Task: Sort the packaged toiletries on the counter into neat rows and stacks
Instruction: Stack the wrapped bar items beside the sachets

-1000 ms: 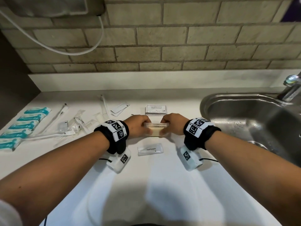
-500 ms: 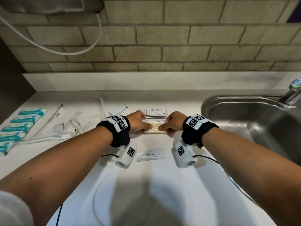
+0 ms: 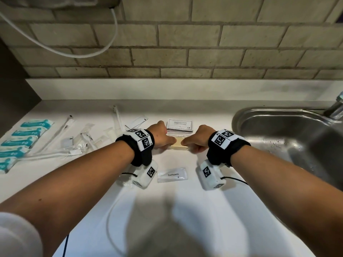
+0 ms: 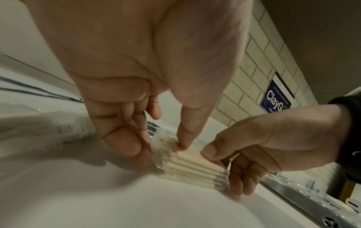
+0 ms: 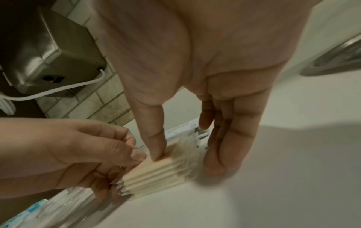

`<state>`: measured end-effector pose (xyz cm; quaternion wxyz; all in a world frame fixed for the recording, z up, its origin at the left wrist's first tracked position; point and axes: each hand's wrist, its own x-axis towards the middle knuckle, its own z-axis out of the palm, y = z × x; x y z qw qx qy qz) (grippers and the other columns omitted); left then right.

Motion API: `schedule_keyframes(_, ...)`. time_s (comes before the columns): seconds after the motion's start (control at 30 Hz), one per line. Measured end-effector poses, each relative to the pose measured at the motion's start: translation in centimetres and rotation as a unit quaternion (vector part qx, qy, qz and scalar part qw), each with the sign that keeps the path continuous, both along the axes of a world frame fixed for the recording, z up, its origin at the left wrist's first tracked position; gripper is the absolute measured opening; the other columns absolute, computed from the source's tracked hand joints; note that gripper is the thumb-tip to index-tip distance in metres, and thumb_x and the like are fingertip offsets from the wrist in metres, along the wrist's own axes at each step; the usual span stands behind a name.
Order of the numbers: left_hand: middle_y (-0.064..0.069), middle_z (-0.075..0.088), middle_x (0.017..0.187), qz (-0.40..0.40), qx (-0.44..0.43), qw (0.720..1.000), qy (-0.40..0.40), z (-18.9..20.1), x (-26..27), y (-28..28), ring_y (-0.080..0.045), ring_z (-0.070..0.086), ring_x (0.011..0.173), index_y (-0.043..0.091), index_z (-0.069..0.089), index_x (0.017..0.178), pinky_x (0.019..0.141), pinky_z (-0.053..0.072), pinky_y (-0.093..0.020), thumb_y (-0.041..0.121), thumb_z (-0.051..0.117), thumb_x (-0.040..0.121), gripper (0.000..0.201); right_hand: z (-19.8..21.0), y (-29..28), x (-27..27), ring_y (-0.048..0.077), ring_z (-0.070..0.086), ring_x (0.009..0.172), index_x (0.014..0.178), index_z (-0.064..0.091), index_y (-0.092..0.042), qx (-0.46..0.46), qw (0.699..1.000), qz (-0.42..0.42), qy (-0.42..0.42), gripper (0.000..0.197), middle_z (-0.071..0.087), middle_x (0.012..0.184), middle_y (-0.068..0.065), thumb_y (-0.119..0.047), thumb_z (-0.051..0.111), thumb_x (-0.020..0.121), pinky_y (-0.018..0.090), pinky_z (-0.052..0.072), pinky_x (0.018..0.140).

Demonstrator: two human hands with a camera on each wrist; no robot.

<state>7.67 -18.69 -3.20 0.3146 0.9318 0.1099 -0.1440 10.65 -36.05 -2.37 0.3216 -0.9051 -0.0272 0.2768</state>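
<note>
Cataloguing from my remote seat, largest item first.

Counter (image 3: 185,210): white, bearing everything below. Sink (image 3: 278,130): steel, at 3 o'clock of the hands, no part in this step.

Teal packets (image 3: 24,138): an overlapping row at 9 o'clock, already orderly to my eye. Clear-wrapped long items (image 3: 78,145): loose and crossed between that row and the hands, unsorted.

Shampoo sachets (image 3: 179,125): a small pile at 12 o'clock, just beyond the hands. Toothpaste sachet (image 3: 172,175): single, flat, at 6 o'clock.

Stack of clear-wrapped tan packets (image 3: 179,143): centre of the counter, resting on it, touching or nearly touching the shampoo pile. This is the item in hand.

Left hand (image 3: 161,136): thumb tip down on the stack's top, fingers curled against its left end, so clamped on that end. Right hand (image 3: 199,139): mirrored, thumb on top, fingers (image 5: 224,138) lying along the right end, likewise closed on the stack. Both wrists sit low, palms facing each other.

Step, in my judgement: squaring the stack. To do it well I would press both ends inward evenly, keep the thumbs light so the slippery wrappers do not splay, and align the near edge parallel to the shampoo pile before letting go.
</note>
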Motion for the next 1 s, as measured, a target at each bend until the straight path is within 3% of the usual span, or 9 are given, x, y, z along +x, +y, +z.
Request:
schedule_keyframes(0.07, -0.005, 0.07, 0.079, -0.001, -0.006, 1.0, 0.0, 0.2, -0.2, -0.2, -0.015, 0.054, 0.055, 0.017, 0.041, 0.088, 0.058, 0.045, -0.027, 0.033, 0.073, 0.077, 0.038, 0.1, 0.1, -0.1, 0.009, 0.057, 0.037, 0.055, 0.064, -0.014, -0.005, 1.0, 0.003, 0.0, 0.022, 0.064, 0.044, -0.002, -0.027, 0.074, 0.069, 0.017, 0.05, 0.051)
schedule_keyframes(0.2, -0.017, 0.072, 0.092, 0.013, -0.048, 0.999, -0.001, -0.4, -0.1, -0.2, -0.026, 0.061, 0.072, 0.021, 0.036, 0.082, 0.074, 0.054, -0.045, 0.036, 0.078, 0.066, 0.047, 0.1, 0.1, -0.1, 0.016, 0.063, 0.054, 0.059, 0.069, -0.013, -0.008, 1.0, 0.015, -0.002, 0.016, 0.07, 0.056, 0.002, -0.027, 0.073, 0.064, 0.03, 0.059, 0.077)
schedule_keyframes(0.3, -0.021, 0.072, 0.094, 0.02, -0.067, 0.998, 0.004, -0.8, 0.1, 0.0, -0.028, 0.062, 0.075, 0.023, 0.035, 0.08, 0.078, 0.054, -0.049, 0.039, 0.077, 0.058, 0.05, 0.1, 0.0, -0.2, 0.017, 0.066, 0.058, 0.064, 0.071, -0.011, 0.004, 1.0, 0.013, 0.01, 0.012, 0.071, 0.062, 0.006, -0.023, 0.073, 0.065, 0.033, 0.058, 0.081)
schedule_keyframes(0.5, -0.018, 0.074, 0.089, 0.002, -0.048, 0.999, -0.001, -0.1, -0.1, -0.2, -0.024, 0.062, 0.07, 0.018, 0.04, 0.077, 0.07, 0.051, -0.038, 0.027, 0.075, 0.076, 0.037, 0.0, 0.0, 0.0, 0.015, 0.064, 0.053, 0.061, 0.071, -0.011, 0.003, 1.0, 0.02, 0.007, 0.017, 0.072, 0.06, 0.004, -0.027, 0.073, 0.068, 0.031, 0.059, 0.079)
schedule_keyframes(0.6, -0.016, 0.074, 0.092, -0.006, -0.034, 0.999, 0.002, -0.1, 0.2, 0.0, -0.026, 0.062, 0.072, 0.017, 0.041, 0.083, 0.07, 0.051, -0.036, 0.034, 0.076, 0.075, 0.039, -0.1, -0.2, 0.4, 0.015, 0.063, 0.052, 0.058, 0.071, -0.011, -0.008, 0.999, 0.036, 0.001, 0.024, 0.071, 0.059, 0.003, -0.033, 0.074, 0.069, 0.034, 0.059, 0.081)
schedule_keyframes(0.73, -0.012, 0.075, 0.084, -0.036, 0.04, 0.999, 0.006, 1.5, 0.9, 1.4, -0.023, 0.059, 0.064, 0.011, 0.059, 0.085, 0.066, 0.045, -0.028, 0.049, 0.07, 0.08, 0.04, 1.2, -0.9, 2.2, 0.018, 0.061, 0.05, 0.049, 0.062, -0.011, -0.073, 0.995, 0.05, -0.044, 0.051, 0.065, 0.049, 0.003, -0.053, 0.068, 0.077, 0.03, 0.057, 0.069)
schedule_keyframes(0.8, -0.01, 0.071, 0.098, -0.048, 0.08, 0.996, -0.01, 2.5, 1.9, 2.2, -0.024, 0.063, 0.082, 0.011, 0.057, 0.101, 0.072, 0.045, -0.03, 0.047, 0.069, 0.082, 0.042, 2.1, -1.2, 3.7, 0.021, 0.063, 0.056, 0.06, 0.063, -0.007, -0.121, 0.984, 0.066, -0.11, 0.05, 0.07, 0.058, 0.007, -0.053, 0.066, 0.08, 0.027, 0.052, 0.064)
schedule_keyframes(0.9, -0.008, 0.065, 0.114, -0.081, 0.124, 0.988, -0.053, 4.0, 3.8, 2.5, -0.026, 0.06, 0.102, 0.012, 0.054, 0.119, 0.081, 0.043, -0.028, 0.031, 0.074, 0.082, 0.046, 3.0, -0.9, 5.5, 0.029, 0.062, 0.104, 0.114, 0.063, -0.007, -0.182, 0.962, 0.124, -0.162, 0.053, 0.067, 0.116, 0.01, -0.042, 0.076, 0.075, 0.034, 0.051, 0.088)
schedule_keyframes(1.0, -0.007, 0.06, 0.128, -0.151, 0.171, 0.972, -0.047, 4.6, 5.6, 1.6, -0.026, 0.057, 0.114, 0.012, 0.047, 0.135, 0.086, 0.04, -0.024, 0.026, 0.077, 0.079, 0.065, 3.1, 0.2, 6.6, 0.027, 0.055, 0.119, 0.132, 0.049, -0.017, -0.21, 0.946, 0.193, -0.154, 0.073, 0.056, 0.132, 0.005, -0.034, 0.083, 0.069, 0.036, 0.046, 0.098)
